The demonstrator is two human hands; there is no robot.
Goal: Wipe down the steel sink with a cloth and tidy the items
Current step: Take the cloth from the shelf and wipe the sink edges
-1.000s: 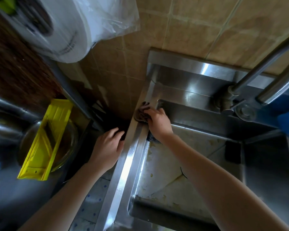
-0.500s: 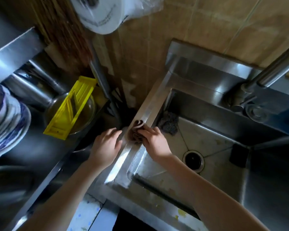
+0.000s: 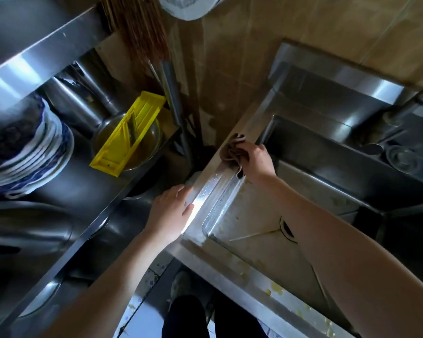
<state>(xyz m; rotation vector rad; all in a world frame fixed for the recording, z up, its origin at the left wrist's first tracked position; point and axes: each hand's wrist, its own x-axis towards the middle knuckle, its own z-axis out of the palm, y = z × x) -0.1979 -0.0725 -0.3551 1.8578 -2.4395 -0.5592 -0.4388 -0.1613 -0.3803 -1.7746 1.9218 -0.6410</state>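
The steel sink [image 3: 232, 269] fills the right half of the view, its basin floor stained with yellowish bits. My right hand [image 3: 255, 159] grips a bunched brown cloth [image 3: 231, 150] and presses it on the sink's left rim near the far corner. My left hand [image 3: 171, 213] rests on the outer edge of that same rim, nearer to me, fingers relaxed and holding nothing. My right forearm crosses over the basin and hides most of the drain [image 3: 286, 229].
To the left stands a steel rack with a yellow slicer [image 3: 128, 134] lying across a metal bowl [image 3: 154, 140], and a stack of blue-patterned plates [image 3: 29, 152]. A broom [image 3: 134, 30] leans in the corner. Tap pipe [image 3: 410, 103] stands at the far right. Tiled wall lies behind.
The view has tilted down and left, showing more of the rack. My right hand with the cloth stays at the far end of the left rim; my left hand stays on the rim's outer edge.
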